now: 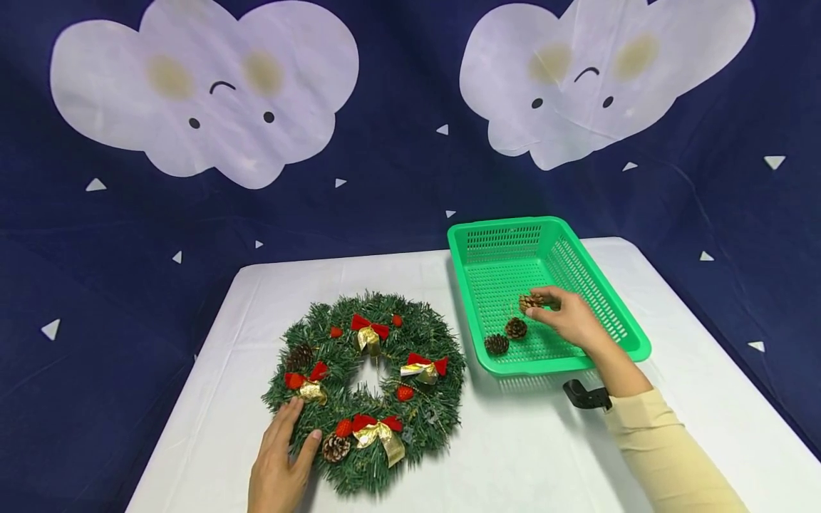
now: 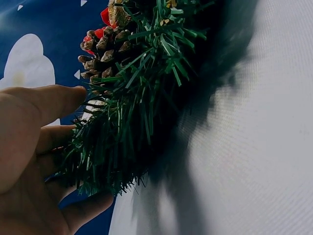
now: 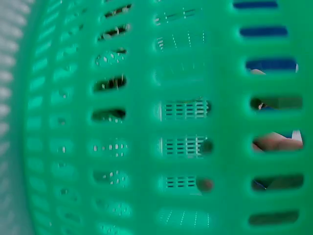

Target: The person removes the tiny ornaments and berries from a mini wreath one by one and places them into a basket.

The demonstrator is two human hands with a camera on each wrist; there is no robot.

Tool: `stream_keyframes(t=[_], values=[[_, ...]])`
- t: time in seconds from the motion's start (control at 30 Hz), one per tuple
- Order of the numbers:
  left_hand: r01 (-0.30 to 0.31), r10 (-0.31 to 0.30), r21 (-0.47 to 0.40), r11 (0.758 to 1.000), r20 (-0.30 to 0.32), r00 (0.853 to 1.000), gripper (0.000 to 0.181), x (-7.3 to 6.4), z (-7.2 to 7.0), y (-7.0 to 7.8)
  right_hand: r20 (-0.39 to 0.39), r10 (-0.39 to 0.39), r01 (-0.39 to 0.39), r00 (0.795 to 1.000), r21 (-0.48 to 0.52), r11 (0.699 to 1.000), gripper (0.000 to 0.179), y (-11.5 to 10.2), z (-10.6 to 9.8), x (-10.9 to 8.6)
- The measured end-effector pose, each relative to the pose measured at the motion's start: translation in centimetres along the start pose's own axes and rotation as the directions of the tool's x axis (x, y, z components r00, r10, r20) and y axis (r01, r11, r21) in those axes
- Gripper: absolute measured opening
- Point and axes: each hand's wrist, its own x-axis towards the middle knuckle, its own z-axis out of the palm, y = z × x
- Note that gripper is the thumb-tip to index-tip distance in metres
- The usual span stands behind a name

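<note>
A green wreath [image 1: 442,406] with red-and-gold bows, red berries and pine cones lies on the white table. My left hand [image 1: 280,452] rests at its lower left edge, thumb and fingers spread against the needles, near a pine cone [image 1: 336,447]. In the left wrist view the fingers [image 2: 58,105] reach along the outer greenery. Over the green basket [image 1: 494,285], my right hand [image 1: 567,317] pinches a pine cone [image 1: 529,303] between thumb and fingers. Two more pine cones, one darker [image 1: 496,344] and one brown [image 1: 516,328], lie on the basket's floor.
Slotted basket wall [image 3: 225,122] fills the right wrist view and mostly hides the right hand there. A black wrist mount [image 1: 585,394] sits below the basket's near rim. Behind the table [image 1: 513,456] hangs a dark blue cloth with clouds.
</note>
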Motion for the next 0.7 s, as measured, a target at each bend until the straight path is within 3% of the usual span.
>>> stream_keyframes(t=[0.4, 0.7], values=[[0.019, -0.019, -0.004, 1.000, 0.001, 1.000, 0.060, 0.0, 0.0, 0.1, 0.066, 0.044, -0.041, 0.997, -0.039, 0.998, 0.059, 0.7, -1.1, -0.4], [0.026, -0.026, -0.002, 1.000, -0.007, 1.000, 0.060, -0.1, 0.2, 0.1, 0.048, 0.049, -0.048, 0.998, -0.012, 0.999, 0.056, 1.1, -1.3, -0.2]])
